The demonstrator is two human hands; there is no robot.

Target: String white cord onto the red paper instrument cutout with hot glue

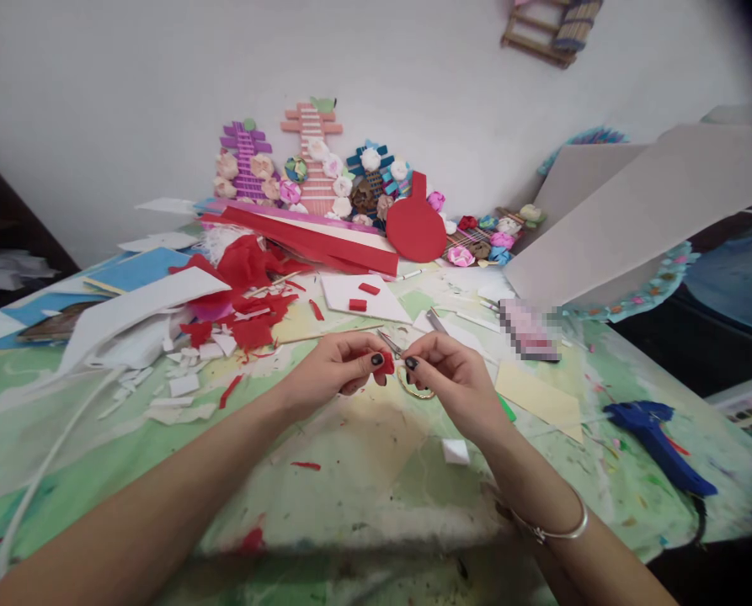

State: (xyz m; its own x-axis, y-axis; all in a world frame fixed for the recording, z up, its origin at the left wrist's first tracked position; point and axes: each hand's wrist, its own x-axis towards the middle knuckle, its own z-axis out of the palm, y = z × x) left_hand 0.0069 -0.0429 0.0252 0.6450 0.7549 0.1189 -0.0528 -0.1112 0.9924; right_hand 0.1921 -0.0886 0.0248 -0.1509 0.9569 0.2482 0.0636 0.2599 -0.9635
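Note:
My left hand (pixel 344 364) is closed in a pinch on a small red paper piece (pixel 386 364), just above the middle of the table. Close by on its right, my right hand (pixel 451 374) has thumb and forefinger pressed together; what lies between them is too small to make out. Small scissors (pixel 389 342) with a gold handle show behind and below the right fingers, partly hidden by them. I cannot tell whether that hand touches them. Beyond the hands, two small red wrapped blocks (pixel 358 305) rest on a white foam board (pixel 331 290).
Red crepe paper scraps (pixel 255 320) and white foam bits (pixel 184 385) lie at left. A blue glue gun (pixel 663 438) is at right, near a blurred phone (pixel 530 330). A red round paddle shape (pixel 417 223) and flower-decorated crafts (pixel 312 160) lean on the wall. A large grey-white board (pixel 641 194) juts in.

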